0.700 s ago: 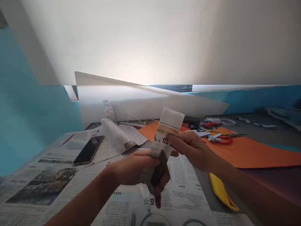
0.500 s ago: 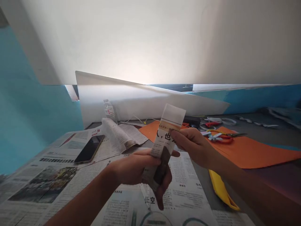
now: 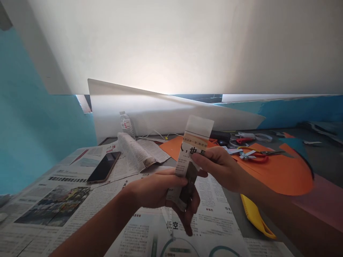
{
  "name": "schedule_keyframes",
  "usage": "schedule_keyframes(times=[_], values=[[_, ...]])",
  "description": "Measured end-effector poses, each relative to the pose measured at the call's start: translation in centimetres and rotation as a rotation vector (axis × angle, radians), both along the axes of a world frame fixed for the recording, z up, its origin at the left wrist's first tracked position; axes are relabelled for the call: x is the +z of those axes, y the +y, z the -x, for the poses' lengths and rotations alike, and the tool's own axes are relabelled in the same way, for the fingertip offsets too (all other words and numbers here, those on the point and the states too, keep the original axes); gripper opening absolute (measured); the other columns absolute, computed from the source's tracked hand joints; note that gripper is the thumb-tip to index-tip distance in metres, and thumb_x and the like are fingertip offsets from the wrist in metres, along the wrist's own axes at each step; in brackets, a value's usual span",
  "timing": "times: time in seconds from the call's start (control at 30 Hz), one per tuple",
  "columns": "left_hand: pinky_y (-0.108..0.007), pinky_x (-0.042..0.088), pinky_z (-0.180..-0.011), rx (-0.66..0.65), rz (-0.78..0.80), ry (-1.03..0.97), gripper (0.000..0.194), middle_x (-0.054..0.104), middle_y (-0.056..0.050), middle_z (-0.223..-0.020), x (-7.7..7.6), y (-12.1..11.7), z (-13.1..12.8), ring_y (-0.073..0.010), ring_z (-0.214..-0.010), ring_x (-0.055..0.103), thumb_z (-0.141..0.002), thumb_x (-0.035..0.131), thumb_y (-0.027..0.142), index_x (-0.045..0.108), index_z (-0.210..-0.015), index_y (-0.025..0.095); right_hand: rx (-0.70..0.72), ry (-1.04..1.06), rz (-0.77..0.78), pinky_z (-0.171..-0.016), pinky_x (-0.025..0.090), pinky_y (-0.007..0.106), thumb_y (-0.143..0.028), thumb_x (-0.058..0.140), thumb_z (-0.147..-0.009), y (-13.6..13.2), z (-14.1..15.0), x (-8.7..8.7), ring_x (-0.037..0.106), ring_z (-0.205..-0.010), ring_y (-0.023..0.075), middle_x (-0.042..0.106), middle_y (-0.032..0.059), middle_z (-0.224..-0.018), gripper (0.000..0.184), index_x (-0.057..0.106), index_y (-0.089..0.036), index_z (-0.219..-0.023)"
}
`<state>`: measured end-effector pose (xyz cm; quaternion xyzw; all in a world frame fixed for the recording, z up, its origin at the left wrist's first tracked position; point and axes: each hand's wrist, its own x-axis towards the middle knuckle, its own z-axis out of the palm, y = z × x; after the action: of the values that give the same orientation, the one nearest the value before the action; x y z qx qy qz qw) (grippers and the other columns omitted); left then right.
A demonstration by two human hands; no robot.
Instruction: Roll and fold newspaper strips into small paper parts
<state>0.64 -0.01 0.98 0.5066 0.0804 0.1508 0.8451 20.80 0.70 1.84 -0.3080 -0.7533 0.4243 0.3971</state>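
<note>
Above newspaper [image 3: 214, 221] on the table [image 3: 238, 214], a strip [image 3: 185, 162] was pinched low by the left hand [image 3: 159, 189] and higher by the right hand [image 3: 222, 168].

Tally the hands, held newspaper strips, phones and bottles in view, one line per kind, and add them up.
Left hand and right hand: 2 hands
Newspaper strip, held in both: 1
Phone: 1
Bottle: 1
Total: 5
</note>
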Motion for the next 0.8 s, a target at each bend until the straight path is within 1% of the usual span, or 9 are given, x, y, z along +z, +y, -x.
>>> schedule_keyframes(times=[0.07, 0.13, 0.23, 0.33, 0.37, 0.47, 0.63, 0.7, 0.8], values=[[-0.038, 0.057, -0.065, -0.019, -0.004, -0.004, 0.032, 0.065, -0.006, -0.081, 0.1, 0.0, 0.0, -0.0189, -0.069, 0.067, -0.093, 0.046, 0.028, 0.050, -0.124, 0.020, -0.023, 0.038, -0.001, -0.045, 0.021, 0.024, -0.053, 0.050, -0.093, 0.1, 0.0, 0.0, 0.024, -0.049, 0.0077, 0.026, -0.0059, -0.055, 0.052, 0.037, -0.019, -0.056], [-0.038, 0.057, -0.065, -0.023, -0.004, 0.006, 0.036, 0.065, -0.005, -0.082, 0.3, -0.1, 0.0, -0.0186, -0.070, 0.067, -0.093, 0.047, 0.028, 0.047, -0.128, 0.022, -0.048, 0.064, -0.012, -0.043, 0.017, 0.024, -0.053, 0.050, -0.093, 0.2, -0.1, 0.1, 0.020, -0.047, 0.0070, 0.023, -0.0068, -0.054, 0.053, 0.036, -0.019, -0.055], [-0.038, 0.057, -0.064, 0.001, 0.004, 0.017, 0.028, 0.064, -0.007, -0.078, 0.4, -0.2, -0.1, -0.0191, -0.067, 0.066, -0.093, 0.046, 0.033, 0.058, -0.109, 0.015, 0.018, 0.015, -0.018, -0.044, 0.020, 0.024, -0.053, 0.049, -0.093, 0.1, -0.1, 0.2, 0.026, -0.049, 0.0075, 0.031, -0.0055, -0.055, 0.051, 0.042, -0.018, -0.057], [-0.036, 0.056, -0.062, 0.033, 0.003, 0.060, 0.039, 0.061, -0.010, -0.074, 0.3, -0.3, -0.1, -0.0188, -0.063, 0.063, -0.093, 0.041, 0.036, 0.062, -0.079, 0.007, 0.090, -0.089, -0.027, -0.045, 0.020, 0.024, -0.052, 0.050, -0.093, -0.1, 0.0, 0.3, 0.030, -0.051, 0.0080, 0.036, -0.0043, -0.055, 0.049, 0.048, -0.016, -0.059], [-0.036, 0.056, -0.061, 0.040, 0.003, 0.066, 0.040, 0.061, -0.010, -0.074, 0.3, -0.4, -0.2, -0.0187, -0.063, 0.063, -0.093, 0.040, 0.036, 0.062, -0.077, 0.007, 0.093, -0.100, -0.030, -0.045, 0.020, 0.024, -0.052, 0.050, -0.093, -0.2, 0.0, 0.3, 0.029, -0.050, 0.0078, 0.035, -0.0045, -0.055, 0.050, 0.048, -0.016, -0.058], [-0.036, 0.056, -0.061, 0.041, 0.001, 0.061, 0.036, 0.062, -0.010, -0.075, 0.4, -0.4, -0.2, -0.0194, -0.063, 0.064, -0.093, 0.041, 0.036, 0.062, -0.086, 0.008, 0.092, -0.065, -0.021, -0.045, 0.020, 0.024, -0.052, 0.048, -0.094, -0.3, 0.1, 0.4, 0.028, -0.050, 0.0074, 0.033, -0.0050, -0.054, 0.051, 0.044, -0.017, -0.057], [-0.037, 0.056, -0.061, 0.025, -0.037, 0.109, 0.041, 0.062, -0.010, -0.082, 0.5, -0.6, -0.3, -0.0199, -0.066, 0.065, -0.092, 0.045, 0.045, 0.063, -0.086, 0.009, 0.133, -0.100, -0.014, -0.045, 0.024, 0.023, -0.049, 0.050, -0.094, -0.5, 0.1, 0.8, 0.033, -0.051, 0.0076, 0.038, -0.0045, -0.056, 0.047, 0.054, -0.015, -0.063], [-0.036, 0.055, -0.062, 0.121, -0.143, 0.174, 0.040, 0.062, -0.009, -0.086, 0.6, -0.7, -0.3, -0.0198, -0.070, 0.064, -0.091, 0.048, 0.048, 0.062, -0.089, 0.011, 0.179, -0.097, 0.026, -0.047, 0.031, 0.023, -0.048, 0.049, -0.095, -0.5, 0.0, 1.1, 0.041, -0.052, 0.0088, 0.048, -0.0017, -0.058, 0.046, 0.059, -0.014, -0.066], [-0.033, 0.053, -0.068, 0.390, -0.488, 0.298, 0.033, 0.062, -0.007, -0.090, 0.8, -0.7, -0.2, -0.0190, -0.078, 0.062, -0.092, 0.052, 0.046, 0.062, -0.096, 0.014, 0.211, -0.011, 0.102, -0.057, 0.042, 0.026, -0.046, 0.051, -0.095, -0.2, -0.4, 1.4, 0.058, -0.065, 0.0142, 0.065, 0.0052, -0.074, 0.040, 0.070, -0.014, -0.081]])
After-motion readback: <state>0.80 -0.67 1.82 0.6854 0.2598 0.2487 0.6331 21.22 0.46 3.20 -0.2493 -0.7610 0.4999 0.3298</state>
